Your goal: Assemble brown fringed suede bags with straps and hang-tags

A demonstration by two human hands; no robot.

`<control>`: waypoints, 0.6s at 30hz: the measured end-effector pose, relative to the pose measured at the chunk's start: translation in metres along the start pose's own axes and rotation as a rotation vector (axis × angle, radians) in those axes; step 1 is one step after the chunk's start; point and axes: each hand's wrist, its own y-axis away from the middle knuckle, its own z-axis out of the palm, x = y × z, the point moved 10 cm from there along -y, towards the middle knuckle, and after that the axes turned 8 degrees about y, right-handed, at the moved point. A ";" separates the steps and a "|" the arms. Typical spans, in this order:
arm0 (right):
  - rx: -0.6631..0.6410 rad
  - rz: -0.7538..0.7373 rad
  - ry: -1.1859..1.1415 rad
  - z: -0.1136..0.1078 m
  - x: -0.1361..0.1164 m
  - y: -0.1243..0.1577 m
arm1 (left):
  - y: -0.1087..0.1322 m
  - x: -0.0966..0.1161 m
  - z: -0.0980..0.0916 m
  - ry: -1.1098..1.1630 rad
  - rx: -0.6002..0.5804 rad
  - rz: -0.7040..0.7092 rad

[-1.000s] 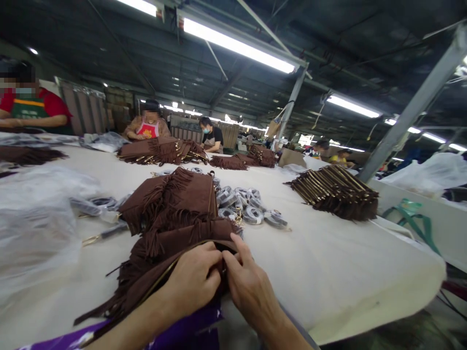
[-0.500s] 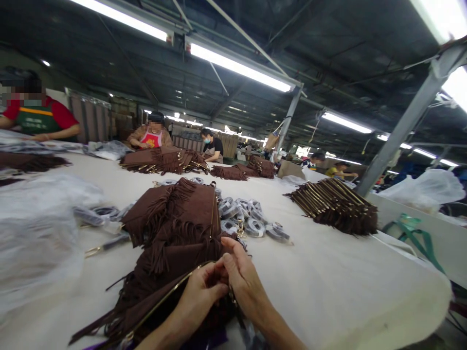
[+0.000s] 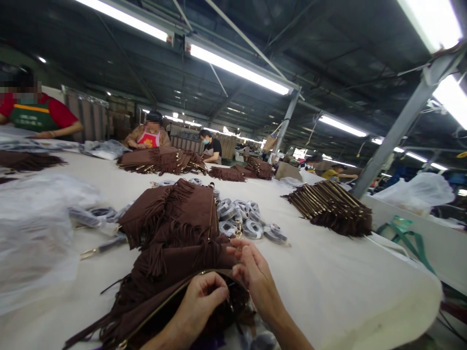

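Observation:
A dark brown fringed bag [image 3: 164, 296] lies in front of me with its gold zipper undone and its mouth gaping. Over that mouth, my left hand [image 3: 202, 301] is closed in a pinch; whatever sits between thumb and fingers is too small to make out. My right hand [image 3: 257, 277] is beside the bag's right end, its fingers loosely curved and apart, with nothing visible in them. More brown fringed bags [image 3: 193, 209] are piled just beyond. Behind my right hand lie several coiled straps [image 3: 251, 226] in clear wrapping with gold clasps.
A neat row of brown bags [image 3: 332, 206] with gold zippers lies at the right. Clear plastic bags [image 3: 40, 233] cover the table's left side. Further bag piles [image 3: 156, 160] stand at the back. Co-workers [image 3: 44, 114] work across the white table [image 3: 328, 282]. A metal post [image 3: 397, 126] rises at right.
My hands, close together before, have come apart. The right hand has moved right and its fingers have loosened. The left stays pinched above the bag, whose mouth shows wider.

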 end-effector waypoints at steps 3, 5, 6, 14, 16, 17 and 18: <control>0.045 0.060 0.039 -0.020 0.012 0.007 | 0.001 0.003 0.000 -0.034 -0.007 0.003; -0.043 0.113 0.066 -0.015 0.020 0.014 | 0.002 0.003 0.001 -0.044 -0.012 0.001; -0.085 0.140 0.064 -0.011 0.023 0.018 | 0.002 0.003 0.002 -0.048 -0.015 -0.002; -0.116 0.176 -0.061 0.015 0.021 0.023 | 0.003 0.002 0.005 -0.082 -0.042 0.034; -0.127 0.157 -0.088 0.015 0.021 0.023 | 0.003 0.000 0.003 -0.090 -0.038 0.031; -0.126 0.158 -0.105 0.013 0.022 0.024 | 0.003 -0.001 0.002 -0.086 -0.033 0.013; -0.122 0.168 -0.123 0.010 0.025 0.025 | 0.004 -0.003 0.002 -0.075 -0.029 -0.013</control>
